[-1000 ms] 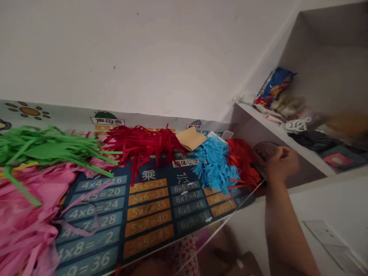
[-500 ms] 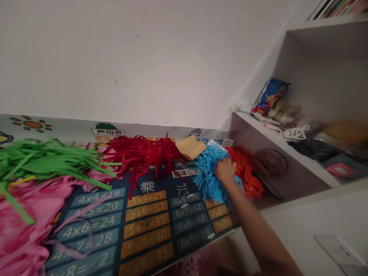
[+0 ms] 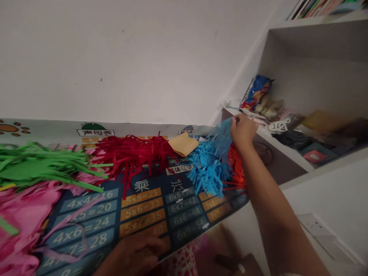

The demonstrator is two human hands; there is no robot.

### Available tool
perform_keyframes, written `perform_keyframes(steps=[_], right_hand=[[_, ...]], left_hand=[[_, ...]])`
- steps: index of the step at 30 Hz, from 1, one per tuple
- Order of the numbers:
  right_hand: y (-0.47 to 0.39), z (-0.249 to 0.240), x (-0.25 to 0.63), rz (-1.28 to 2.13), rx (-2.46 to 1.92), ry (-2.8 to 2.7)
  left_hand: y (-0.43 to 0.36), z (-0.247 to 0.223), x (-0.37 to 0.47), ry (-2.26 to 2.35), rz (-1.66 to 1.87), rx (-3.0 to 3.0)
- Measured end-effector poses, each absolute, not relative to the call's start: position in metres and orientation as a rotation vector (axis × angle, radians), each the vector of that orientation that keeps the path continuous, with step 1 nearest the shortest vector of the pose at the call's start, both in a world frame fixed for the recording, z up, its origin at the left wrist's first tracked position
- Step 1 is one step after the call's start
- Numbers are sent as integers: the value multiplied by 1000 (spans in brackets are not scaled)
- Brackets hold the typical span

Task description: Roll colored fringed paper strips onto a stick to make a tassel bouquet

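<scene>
My right hand (image 3: 244, 129) pinches a fringed blue tissue-paper sheet (image 3: 222, 132) by its edge and holds it raised. Below it lies a pile of blue fringed paper (image 3: 208, 168), with an orange-red fringed pile (image 3: 236, 166) beside it, partly behind my forearm. My left hand (image 3: 135, 253) is low over the front of the multiplication chart (image 3: 161, 203); its fingers are curled and dim, and I cannot make out anything in them. To the left of the blue pile are a folded tan paper (image 3: 183, 144) and a red fringed pile (image 3: 135, 153).
Green fringed paper (image 3: 40, 163) and pink paper (image 3: 25, 218) cover the left side of the table. At the right, a white shelf (image 3: 290, 149) holds a blue snack bag (image 3: 257, 90), a white cord (image 3: 278, 125) and other items. A wall socket (image 3: 314, 225) is lower right.
My right hand has risen from the blue pile, lifting a blue sheet up and to the right. My left hand has come into view at the bottom. The view has shifted slightly right.
</scene>
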State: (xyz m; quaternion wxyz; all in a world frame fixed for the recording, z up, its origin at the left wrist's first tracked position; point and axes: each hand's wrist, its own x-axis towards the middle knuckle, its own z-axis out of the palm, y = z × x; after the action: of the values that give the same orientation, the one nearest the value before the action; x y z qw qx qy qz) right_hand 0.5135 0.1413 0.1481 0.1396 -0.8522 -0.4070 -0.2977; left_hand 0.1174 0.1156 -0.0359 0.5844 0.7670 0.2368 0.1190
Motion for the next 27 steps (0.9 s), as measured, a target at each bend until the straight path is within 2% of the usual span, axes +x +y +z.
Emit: perform_keyframes(steps=[2,4,5,7,10,19,24,27], right_hand=[[147,148,468,-890,-2353,-1360],[151,136,414,-781,-2225,-1728],[151,128,387,-749,-2115,-1999],[149,114,342,-716,-1904,-2292],[143,108,313,-564,-1829,-2344],[143,99,337,-278,-1686,-2260],[132,94,328,-340,-1625,-2358],[97,81,313,-499,-1708,-2116]], left_hand=[[124,-18,130,742,535,1847],[134,7,150,946,984,1969],[139,19,161,972,1201,2049],[150,39,182,899,1371,2227],[167,49,198,859,1255,2343],[192,32,156,1131,974,2474],[186,31,163,891,894,2509],[193,24,170,881,836,2439]])
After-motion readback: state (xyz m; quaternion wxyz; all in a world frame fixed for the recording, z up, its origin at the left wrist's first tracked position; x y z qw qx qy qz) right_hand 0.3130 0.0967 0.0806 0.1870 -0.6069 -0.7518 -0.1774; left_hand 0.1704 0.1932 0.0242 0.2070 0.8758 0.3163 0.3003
